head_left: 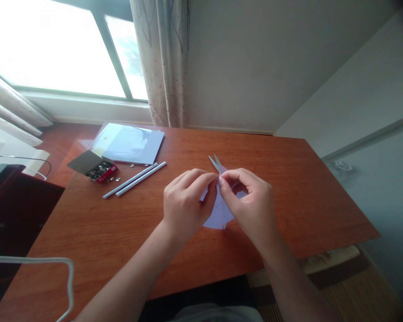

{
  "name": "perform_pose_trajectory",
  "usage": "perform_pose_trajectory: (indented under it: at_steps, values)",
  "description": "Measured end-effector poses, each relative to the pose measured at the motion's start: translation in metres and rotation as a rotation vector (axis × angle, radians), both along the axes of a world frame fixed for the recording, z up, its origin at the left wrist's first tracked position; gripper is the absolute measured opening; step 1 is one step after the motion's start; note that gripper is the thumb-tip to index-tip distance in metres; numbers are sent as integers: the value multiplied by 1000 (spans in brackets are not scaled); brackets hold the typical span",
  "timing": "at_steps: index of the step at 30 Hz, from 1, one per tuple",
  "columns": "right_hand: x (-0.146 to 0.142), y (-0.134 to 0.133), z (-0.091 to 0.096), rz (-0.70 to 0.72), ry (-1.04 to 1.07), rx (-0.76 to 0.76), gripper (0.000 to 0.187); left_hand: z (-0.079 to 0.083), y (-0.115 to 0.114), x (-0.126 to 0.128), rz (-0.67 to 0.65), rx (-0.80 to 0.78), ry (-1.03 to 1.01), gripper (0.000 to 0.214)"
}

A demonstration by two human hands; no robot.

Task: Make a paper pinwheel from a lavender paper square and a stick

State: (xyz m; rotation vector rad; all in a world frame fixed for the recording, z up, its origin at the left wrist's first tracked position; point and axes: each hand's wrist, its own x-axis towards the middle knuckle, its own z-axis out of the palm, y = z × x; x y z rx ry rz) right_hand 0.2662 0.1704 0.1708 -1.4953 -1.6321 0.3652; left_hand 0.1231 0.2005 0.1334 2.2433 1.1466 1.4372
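Both my hands meet over the middle of the wooden table (pixel 302 197). My left hand (pixel 184 203) and my right hand (pixel 251 205) pinch a lavender paper piece (pixel 218 214) together, fingertips touching at its top. From that pinch two small silver prongs (pixel 215 163) stick up in a V, like the legs of a metal fastener. The paper's rounded lower edge rests on the table between my wrists. Most of the paper is hidden behind my fingers.
Two white rolled sticks (pixel 136 179) lie left of my hands. Beyond them stand an open red box of metal fasteners (pixel 99 170), a few loose fasteners (pixel 114 180) and a stack of pale blue sheets (pixel 129 143). Window and curtain lie behind.
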Motion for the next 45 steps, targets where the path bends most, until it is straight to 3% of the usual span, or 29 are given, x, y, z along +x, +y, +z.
perform_pose_trajectory:
  at_steps: [7,15,23,30,35,40,45]
  values:
    - [-1,-1,1,0,-43,49,11,-1,0,-1,9,51,45,12]
    - [4,-2,4,86,57,-22,20,-1,0,0,44,57,98,10]
    - [11,-5,12,139,125,-104,20,4,3,-1,-96,-121,-133,11]
    - [27,-4,13,80,-168,33,21,7,4,-3,-200,-340,-341,9]
    - [34,-2,7,184,58,-193,20,8,5,-4,-303,-491,-552,8]
    - [35,0,-1,248,427,-445,15,10,3,-4,-392,-700,-726,9]
    - [33,3,-10,246,752,-471,16,11,4,-4,-399,-786,-779,8]
